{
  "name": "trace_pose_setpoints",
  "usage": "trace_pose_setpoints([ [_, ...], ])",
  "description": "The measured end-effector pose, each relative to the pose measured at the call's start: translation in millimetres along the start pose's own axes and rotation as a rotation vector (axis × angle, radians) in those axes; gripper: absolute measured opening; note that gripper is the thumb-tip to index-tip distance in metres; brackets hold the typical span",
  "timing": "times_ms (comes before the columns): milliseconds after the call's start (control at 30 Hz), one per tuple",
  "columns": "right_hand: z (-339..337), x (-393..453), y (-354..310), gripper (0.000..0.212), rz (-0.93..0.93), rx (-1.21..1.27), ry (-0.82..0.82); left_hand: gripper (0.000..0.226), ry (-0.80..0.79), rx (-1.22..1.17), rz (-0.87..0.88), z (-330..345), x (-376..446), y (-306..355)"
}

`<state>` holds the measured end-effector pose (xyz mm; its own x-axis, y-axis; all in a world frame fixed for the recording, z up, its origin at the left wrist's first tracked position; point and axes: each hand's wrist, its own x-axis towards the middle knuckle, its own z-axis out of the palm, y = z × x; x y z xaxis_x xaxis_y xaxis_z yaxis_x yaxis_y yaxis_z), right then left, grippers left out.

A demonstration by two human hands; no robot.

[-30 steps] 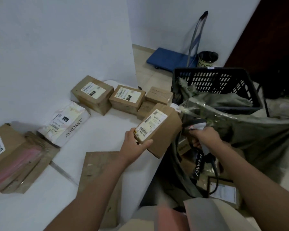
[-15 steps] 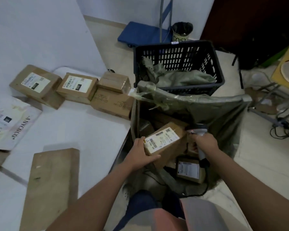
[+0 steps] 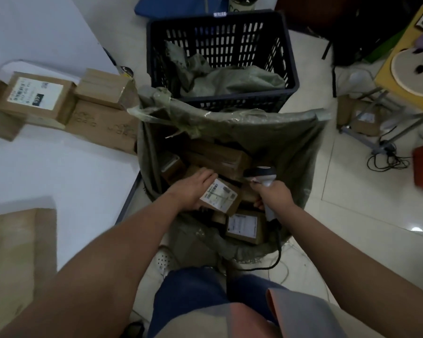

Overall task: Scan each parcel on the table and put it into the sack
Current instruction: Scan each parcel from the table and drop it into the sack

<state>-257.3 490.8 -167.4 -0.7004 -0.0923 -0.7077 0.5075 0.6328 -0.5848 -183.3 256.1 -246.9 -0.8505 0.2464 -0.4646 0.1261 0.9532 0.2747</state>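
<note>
Inside the open mouth of the sack [image 3: 274, 140], a grey-green woven bag with a crinkled, slightly glossy rim, the left hand [image 3: 194, 189] lies on top of a small cardboard parcel [image 3: 226, 200]. Its fingers [image 3: 205, 175] are laid close together and bent over the far left edge of the box; the thumb is hidden, so whether it clamps the box from below cannot be told. The parcel is a plain brown carton, box-shaped with sharp corners, tilted, with a white printed label showing barcodes on its upper face. It sits among other brown cartons already in the sack, including one with a white label [image 3: 244, 226] just nearer the person.

The right hand [image 3: 275, 195] grips the pale handle of a scanner [image 3: 263, 175], fingers curled round it; the scanner has a dark rounded head and a black cable [image 3: 277, 250] trailing down over the sack's near edge.

On the white, smooth surface [image 3: 66, 172] to the left stand more cardboard boxes: a labelled one [image 3: 36, 96] and two unlabelled ones [image 3: 105, 111] stacked at the corner beside the sack. A flat sheet of brown cardboard [image 3: 15, 252] lies at the near left. Beyond the sack stands a black slotted plastic crate [image 3: 222, 37] holding crumpled grey-green sacking.
</note>
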Motion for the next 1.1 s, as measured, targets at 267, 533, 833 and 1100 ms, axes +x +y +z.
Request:
trace_pose_setpoints([
  [267, -6.3, 10.0, 15.0, 0.021, 0.004, 0.03, -0.01, 0.102, 0.05, -0.022, -0.208, 8.7, 5.1, -7.1],
  [533, 5.0, 17.9, 24.2, 0.023, 0.017, 0.034, -0.051, 0.101, -0.085, -0.037, -0.428, 24.3, 21.0, -8.0],
  [833, 9.6, 34.4, 28.6, 0.022, 0.038, -0.005, -0.062, 0.101, -0.049, -0.075, -0.41, 38.4, 38.4, -23.4],
  [1100, 45.4, 12.2, 2.8, 0.025, -0.036, -0.035, -0.134, 0.093, 0.02, -0.135, -0.327, 48.8, -23.0, -12.0],
])
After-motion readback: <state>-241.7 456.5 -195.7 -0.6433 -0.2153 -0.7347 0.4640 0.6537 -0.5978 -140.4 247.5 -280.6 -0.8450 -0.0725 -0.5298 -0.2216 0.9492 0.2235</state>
